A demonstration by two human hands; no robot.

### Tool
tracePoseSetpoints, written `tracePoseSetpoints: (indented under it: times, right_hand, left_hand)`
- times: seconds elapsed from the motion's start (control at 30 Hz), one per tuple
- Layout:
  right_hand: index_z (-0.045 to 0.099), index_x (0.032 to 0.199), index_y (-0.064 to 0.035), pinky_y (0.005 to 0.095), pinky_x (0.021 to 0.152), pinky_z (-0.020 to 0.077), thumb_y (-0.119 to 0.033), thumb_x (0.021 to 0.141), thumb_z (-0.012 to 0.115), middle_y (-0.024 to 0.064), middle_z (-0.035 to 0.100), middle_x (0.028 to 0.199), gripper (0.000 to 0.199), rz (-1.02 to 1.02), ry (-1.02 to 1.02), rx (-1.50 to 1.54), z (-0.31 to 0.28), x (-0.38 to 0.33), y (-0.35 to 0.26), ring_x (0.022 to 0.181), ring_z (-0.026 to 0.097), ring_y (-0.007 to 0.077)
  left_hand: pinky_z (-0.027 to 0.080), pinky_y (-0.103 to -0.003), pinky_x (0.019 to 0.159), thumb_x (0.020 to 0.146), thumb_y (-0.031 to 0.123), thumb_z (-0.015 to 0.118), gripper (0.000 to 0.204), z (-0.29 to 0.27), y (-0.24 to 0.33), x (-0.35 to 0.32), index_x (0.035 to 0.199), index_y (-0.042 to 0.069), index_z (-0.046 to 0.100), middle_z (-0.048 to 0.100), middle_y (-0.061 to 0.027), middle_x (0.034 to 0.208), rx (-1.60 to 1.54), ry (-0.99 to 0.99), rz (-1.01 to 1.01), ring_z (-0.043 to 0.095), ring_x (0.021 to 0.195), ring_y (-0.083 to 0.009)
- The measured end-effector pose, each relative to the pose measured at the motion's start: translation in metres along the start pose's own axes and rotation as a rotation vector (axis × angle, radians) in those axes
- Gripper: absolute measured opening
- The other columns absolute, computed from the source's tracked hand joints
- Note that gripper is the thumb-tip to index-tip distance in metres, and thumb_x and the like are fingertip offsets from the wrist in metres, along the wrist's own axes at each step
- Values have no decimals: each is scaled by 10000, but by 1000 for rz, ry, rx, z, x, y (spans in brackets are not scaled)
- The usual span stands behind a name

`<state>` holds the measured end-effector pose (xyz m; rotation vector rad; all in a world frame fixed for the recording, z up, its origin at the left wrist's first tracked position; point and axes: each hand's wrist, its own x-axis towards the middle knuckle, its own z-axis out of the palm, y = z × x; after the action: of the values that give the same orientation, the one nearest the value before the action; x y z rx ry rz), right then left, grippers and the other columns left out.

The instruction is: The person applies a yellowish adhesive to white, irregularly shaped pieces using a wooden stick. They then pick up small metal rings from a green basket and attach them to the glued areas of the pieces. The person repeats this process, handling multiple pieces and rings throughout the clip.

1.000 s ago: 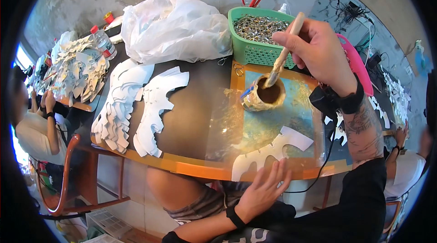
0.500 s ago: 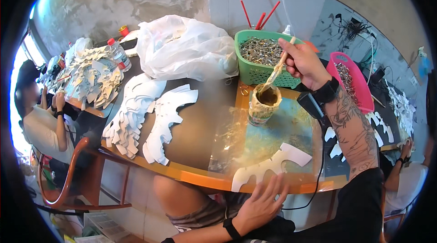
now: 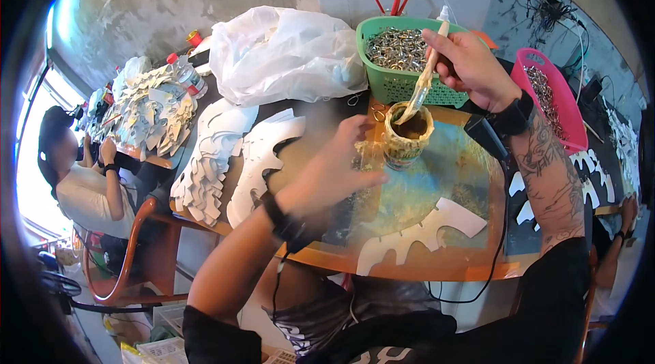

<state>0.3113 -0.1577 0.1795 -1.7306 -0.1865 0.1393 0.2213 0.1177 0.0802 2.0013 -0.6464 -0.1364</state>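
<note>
My right hand (image 3: 474, 67) is closed round the handle of a glue-crusted brush (image 3: 422, 88). The brush slants down, its lower end inside the mouth of a can (image 3: 404, 154) coated with dried yellowish glue. Left of the can, my left hand (image 3: 331, 176) is in the air, slightly blurred, thumb and fingers spread with nothing between them; it does not touch the can. A scalloped, curved white cut piece (image 3: 426, 233) lies flat by the table's front edge, below the can. Further left lie two overlapping stacks of similar white pieces (image 3: 211, 166).
Behind the can stands a green basket (image 3: 416, 84) of small metal parts, a pink basket (image 3: 570, 118) to its right. A white plastic bag (image 3: 283, 57) sits at the back. A black cable (image 3: 503, 207) crosses the table's right side. People sit left (image 3: 92, 186) and right (image 3: 614, 248).
My left hand has risen from beside the white piece at the front edge toward the can, its fingers opening. My right hand still holds the brush in the can. The whole view has shifted slightly.
</note>
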Motion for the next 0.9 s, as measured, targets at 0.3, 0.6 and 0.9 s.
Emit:
tracePoseSetpoints:
  times: [0.3, 0.6, 0.9]
  right_hand:
    - [674, 980, -72, 169, 485, 359, -373, 1057, 658, -70, 569, 708, 311, -280, 69, -160, -22, -37, -22, 563, 476, -3]
    - [644, 951, -19, 181, 417, 387, -367, 1071, 614, 5, 609, 649, 369, -779, 430, -139, -10, -94, -43, 471, 533, 38]
    - [684, 1021, -2, 202, 603, 490, -165, 997, 732, 28, 670, 850, 171, -751, -142, -131, 45, -88, -4, 692, 638, 67]
  left_hand:
    - [491, -340, 1072, 728, 121, 937, 856, 32, 1, 46, 1462, 33, 506, 696, -67, 1297, -155, -13, -54, 653, 1194, -163]
    - [522, -343, 995, 681, 189, 949, 761, 21, 1, 23, 1325, 38, 572, 728, -106, 1202, 235, 266, -57, 703, 1115, -211]
    - [497, -453, 952, 726, 323, 940, 701, 20, 19, -10, 1201, 9, 531, 630, -154, 1182, 458, 400, -23, 593, 1136, -371]
